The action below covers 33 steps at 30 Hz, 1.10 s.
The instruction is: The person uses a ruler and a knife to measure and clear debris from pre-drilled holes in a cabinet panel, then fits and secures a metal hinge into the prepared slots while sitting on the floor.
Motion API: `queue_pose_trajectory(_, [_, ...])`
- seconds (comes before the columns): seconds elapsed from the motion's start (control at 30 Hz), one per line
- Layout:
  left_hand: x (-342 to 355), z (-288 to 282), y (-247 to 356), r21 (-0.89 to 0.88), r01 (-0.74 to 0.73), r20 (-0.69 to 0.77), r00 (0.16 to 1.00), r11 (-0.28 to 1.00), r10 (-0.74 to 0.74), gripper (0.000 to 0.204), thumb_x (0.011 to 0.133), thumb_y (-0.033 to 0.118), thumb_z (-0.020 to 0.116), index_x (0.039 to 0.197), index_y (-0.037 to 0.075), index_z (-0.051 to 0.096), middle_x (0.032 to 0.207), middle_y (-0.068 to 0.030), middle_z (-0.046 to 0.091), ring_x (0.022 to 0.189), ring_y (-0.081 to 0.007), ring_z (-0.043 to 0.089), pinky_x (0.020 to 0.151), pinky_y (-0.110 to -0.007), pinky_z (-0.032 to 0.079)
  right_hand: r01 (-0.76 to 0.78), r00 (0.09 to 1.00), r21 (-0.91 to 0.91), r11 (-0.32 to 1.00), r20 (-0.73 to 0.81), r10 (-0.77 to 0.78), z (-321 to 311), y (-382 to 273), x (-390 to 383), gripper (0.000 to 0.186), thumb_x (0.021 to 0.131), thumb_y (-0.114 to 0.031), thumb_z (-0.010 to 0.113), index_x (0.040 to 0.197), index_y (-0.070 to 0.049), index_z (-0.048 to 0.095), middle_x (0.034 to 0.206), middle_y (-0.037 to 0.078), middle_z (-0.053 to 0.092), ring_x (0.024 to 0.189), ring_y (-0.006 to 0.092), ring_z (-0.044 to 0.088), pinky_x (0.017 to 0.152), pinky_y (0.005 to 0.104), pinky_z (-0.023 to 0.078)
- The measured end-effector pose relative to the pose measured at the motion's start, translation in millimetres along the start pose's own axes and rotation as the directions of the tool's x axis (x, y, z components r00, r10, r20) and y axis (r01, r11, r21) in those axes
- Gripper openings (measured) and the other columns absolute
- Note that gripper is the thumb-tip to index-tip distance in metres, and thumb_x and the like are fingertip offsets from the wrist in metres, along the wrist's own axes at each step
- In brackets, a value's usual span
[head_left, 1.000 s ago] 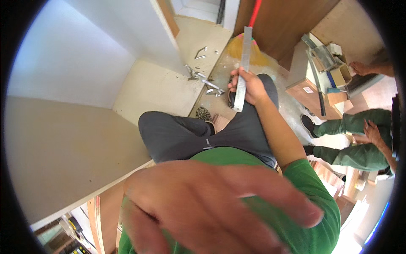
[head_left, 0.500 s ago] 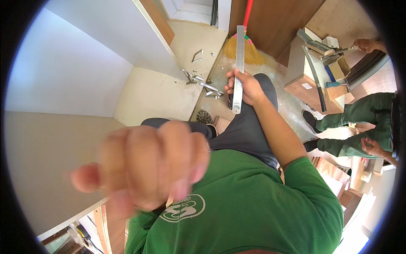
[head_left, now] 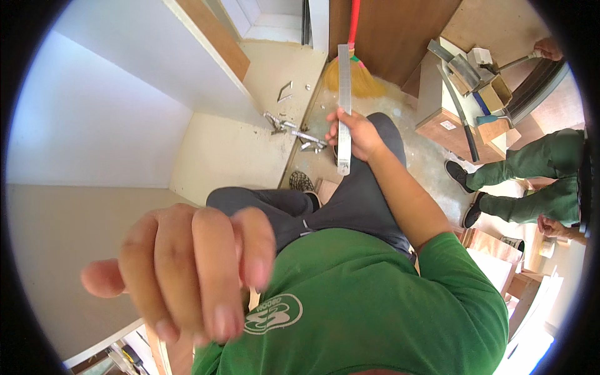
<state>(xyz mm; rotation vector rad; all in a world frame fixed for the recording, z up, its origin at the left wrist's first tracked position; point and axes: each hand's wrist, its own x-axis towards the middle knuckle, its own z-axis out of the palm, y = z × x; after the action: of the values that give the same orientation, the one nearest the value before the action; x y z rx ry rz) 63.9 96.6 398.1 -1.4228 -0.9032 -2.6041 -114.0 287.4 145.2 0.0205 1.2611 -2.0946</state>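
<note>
A long, flat metal ruler [head_left: 344,81] rises in my right hand [head_left: 357,134], which grips it near its lower part with thumb and fingers closed around it. The ruler stands over my right thigh, its near end by my knee. My left hand [head_left: 187,269] is raised close to the camera at the left, in front of the pale panel. Its fingers bend loosely downward, spread a little apart, and I see nothing in them. The palm side is hidden.
Metal strips and scraps [head_left: 294,128] lie at the edge of a pale panel [head_left: 231,147]. Behind the ruler stands a straw broom [head_left: 369,81]. A cabinet [head_left: 437,103] at right carries tools and boxes. A co-worker in green trousers [head_left: 544,156] stands beside it, one hand [head_left: 549,49] at a tool.
My left hand has moved left and slightly down, and its fingers have loosened from a tighter curl. My right hand still holds the ruler. The whole view has shifted slightly.
</note>
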Motion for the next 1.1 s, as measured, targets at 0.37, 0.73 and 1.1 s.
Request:
queue_pose_trajectory(0.37, [-15, -5, 6, 0.831, 0.124, -0.162, 0.986, 0.543, 0.023, 0.053, 0.103, 0.054, 0.034, 0.093, 0.01, 0.062, 0.076, -0.0042, 0.059, 0.093, -0.0267, 0.052, 0.083, -0.042, 0.035, -0.025, 1.0, -0.042, 0.999, -0.014, 0.024, -10, 0, -1, 0.034, 0.105, -0.033, 0.046, 0.105, -0.001, 0.056, 0.073, 0.008, 0.06, 0.072, 0.0217, 0.064, 0.064, 0.0343, 0.055])
queue_pose_trajectory(0.73, [-55, -41, -58, 0.719, 0.579, -0.628, 0.779, 0.386, 0.002, 0.026, 0.094, 0.002, 0.055, 0.119, -0.003, 0.061, 0.078, -0.0049, 0.061, 0.086, -0.0203, 0.059, 0.081, -0.035, 0.047, -0.015, 1.0, -0.055, 0.998, 0.006, 0.016, -15, 1, 2, 0.034, 0.104, -0.034, 0.048, 0.105, -0.001, 0.058, 0.074, 0.007, 0.061, 0.073, 0.0208, 0.064, 0.065, 0.0335, 0.054])
queue_pose_trajectory(1.1, [-134, -112, -138, 0.181, 0.903, -0.76, 0.38, 0.389, -0.528, 0.035, 0.102, 0.019, 0.054, 0.131, -0.001, 0.055, 0.09, -0.0069, 0.066, 0.083, -0.0144, 0.064, 0.081, -0.028, 0.051, 0.011, 0.982, -0.009, 1.0, 0.19, -0.009, 2, -6, -7, 0.05, 0.105, -0.047, 0.041, 0.126, -0.004, 0.054, 0.094, 0.008, 0.064, 0.095, 0.0215, 0.064, 0.084, 0.037, 0.053])
